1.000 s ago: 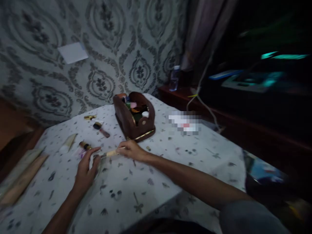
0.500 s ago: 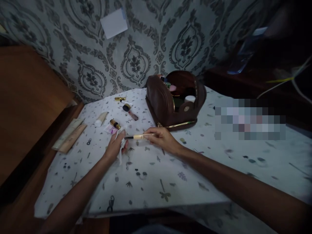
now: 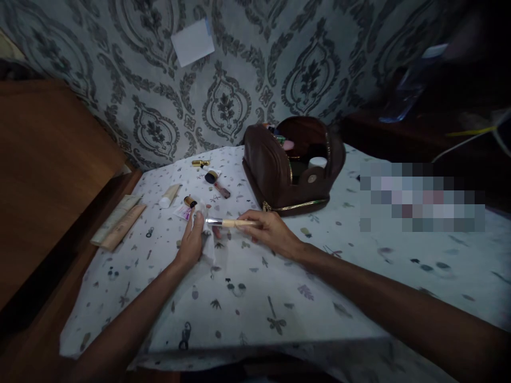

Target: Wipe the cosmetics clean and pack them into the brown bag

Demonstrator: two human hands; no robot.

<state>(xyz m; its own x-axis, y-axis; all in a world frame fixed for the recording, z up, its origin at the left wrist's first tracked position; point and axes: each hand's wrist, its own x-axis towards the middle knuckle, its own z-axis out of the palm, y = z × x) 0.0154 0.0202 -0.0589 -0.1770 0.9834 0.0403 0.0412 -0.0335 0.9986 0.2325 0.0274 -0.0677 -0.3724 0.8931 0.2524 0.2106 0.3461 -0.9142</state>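
Observation:
My right hand [image 3: 274,230] grips the light wooden handle of a makeup brush [image 3: 229,223], holding it level above the cloth. A silver collar shows on the brush's left part. Its head is hidden at the white wipe [image 3: 208,249] in my left hand [image 3: 190,242]. The left fingers are closed round that wipe, whose loose end hangs below. Just beyond the left hand lie a small bottle with a dark and gold look [image 3: 190,201] and a purple-and-white packet [image 3: 182,212], partly covered by the hand.
An unzipped brown cosmetic bag [image 3: 265,173] with items inside stands behind my right hand. Tubes [image 3: 123,226], a smaller cream tube [image 3: 170,196], a gold tube [image 3: 200,163] and a lip gloss tube [image 3: 222,190] lie on the patterned cloth [image 3: 239,314]. A blurred-out patch covers something at right.
The brush has turned slightly, and its collar now shines silver where it looked dark. Both hands keep their holds. The whole view has shifted a little.

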